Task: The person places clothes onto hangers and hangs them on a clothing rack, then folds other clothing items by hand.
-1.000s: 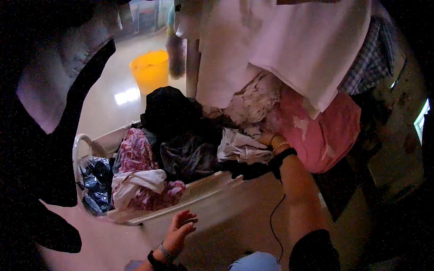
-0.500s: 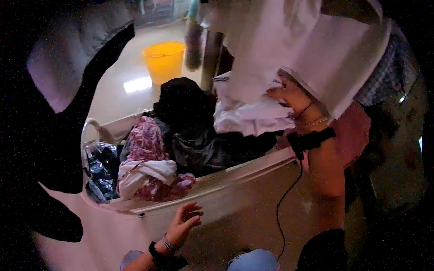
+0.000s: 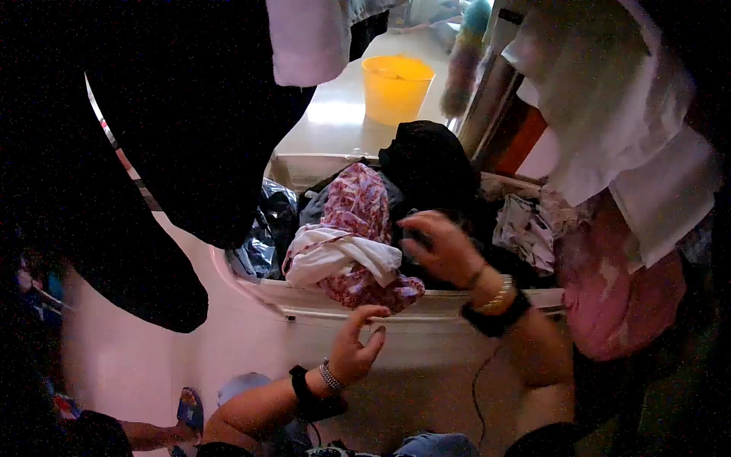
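My left hand (image 3: 356, 352) hovers at the near rim of a long white basket (image 3: 365, 318), fingers apart and holding nothing. Just beyond it lies a pink-and-purple floral cloth (image 3: 358, 199) with a white cloth (image 3: 335, 257) wrapped across it. My right hand (image 3: 442, 245) is over the basket, fingers loosely bent and apart, above dark clothing; whether the fingertips touch it I cannot tell. A black garment (image 3: 430, 164) is heaped behind that hand. To its right sits a crumpled pale printed cloth (image 3: 524, 232).
A yellow bucket (image 3: 397, 90) stands on the floor beyond the basket. Shiny black plastic (image 3: 268, 232) fills the basket's left end. White cloths (image 3: 609, 99) hang at upper right, above a pink cloth (image 3: 624, 297). Dark hanging fabric covers the left. Another person's foot (image 3: 190, 411) shows at lower left.
My right hand has come away from the white cloth at the right and moved left and down over the dark clothing. My left hand is closer to the floral cloth. The view has turned left.
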### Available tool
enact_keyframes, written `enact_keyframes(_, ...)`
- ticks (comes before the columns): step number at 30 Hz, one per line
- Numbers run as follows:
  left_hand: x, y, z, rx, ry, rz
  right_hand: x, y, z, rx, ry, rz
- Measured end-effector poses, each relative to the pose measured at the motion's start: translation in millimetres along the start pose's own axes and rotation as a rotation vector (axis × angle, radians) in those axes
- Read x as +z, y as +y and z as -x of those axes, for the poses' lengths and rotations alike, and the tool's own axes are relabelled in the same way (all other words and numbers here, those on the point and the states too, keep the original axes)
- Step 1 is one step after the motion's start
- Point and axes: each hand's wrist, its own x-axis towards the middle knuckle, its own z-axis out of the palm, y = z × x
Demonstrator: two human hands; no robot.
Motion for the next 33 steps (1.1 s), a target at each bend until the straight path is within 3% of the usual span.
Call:
enact_keyframes(2, -3, 4, -3, 0.136, 0.184, -0.161, 37, -23, -20, 0.011, 0.014, -0.106)
enact_keyframes(5, -12, 5, -8, 0.257, 0.304, -0.247, 85, -23, -36, 0.057, 0.032, 0.07)
enact_keyframes(7, -20, 5, -8, 0.253, 0.329, -0.222, 91, -29, -47, 0.277, -0.421, 0.137)
enact_keyframes(8, -23, 4, -8, 0.25, 0.346, -0.194, 89, -33, -43, 0.271, -0.422, 0.133)
enact_keyframes(10, -25, -1, -6, 0.208, 0.395, -0.144, 66, -42, -16, 0.316, -0.024, -0.695)
enact_keyframes(12, -24, -7, -2, 0.161, 0.44, -0.082, 29, -51, 15, 0.181, 0.127, -0.587)
enact_keyframes(14, -25, -12, 0, -0.047, 0.332, 0.218, -15, -92, 50, 0.384, 0.222, -0.962)
enact_keyframes(15, -22, -8, 0, -0.049, 0.33, 0.224, -25, -85, 74, 0.353, 0.17, -0.952)
enact_keyframes(17, -14, -4, 1, -0.417, 0.255, 0.591, -34, -76, 120, 0.362, 0.033, -0.921)
enact_keyframes(18, -10, -4, 0, -0.417, 0.254, 0.596, -33, -75, 135, 0.405, -0.055, -0.895)
enact_keyframes(19, -8, -4, 2, -0.53, 0.217, 0.718, -26, -73, 144, 0.413, -0.054, -0.896)
enact_keyframes(20, -4, -4, 3, -0.646, 0.176, 0.837, -19, -68, 153, 0.331, -0.2, -0.76)
enact_keyframes(21, -2, -8, 2, -0.653, 0.17, 0.836, -12, -64, 162, 0.247, -0.343, -0.62)
enact_keyframes(22, 2, -13, 0, -0.677, 0.149, 0.811, -7, -64, 171, 0.257, -0.342, -0.626)
enact_keyframes(24, 6, -18, 1, -0.639, 0.128, 0.712, 5, -72, 184, 0.471, -0.383, -0.945)
enact_keyframes(25, 7, -20, 2, -0.577, 0.133, 0.632, 6, -76, 185, 0.482, -0.381, -0.946)
enact_keyframes(27, 6, -19, -8, -0.507, 0.23, 0.776, 6, -82, 188, 0.511, -0.434, -0.878)
enact_keyframes(28, 4, -13, -5, -0.595, 0.269, 0.788, 12, -76, 195, 0.442, -0.454, -0.862)
enact_keyframes(33, 7, -24, -2, -0.539, 0.25, 0.686, 14, -73, 185, 0.528, -0.592, -0.799)
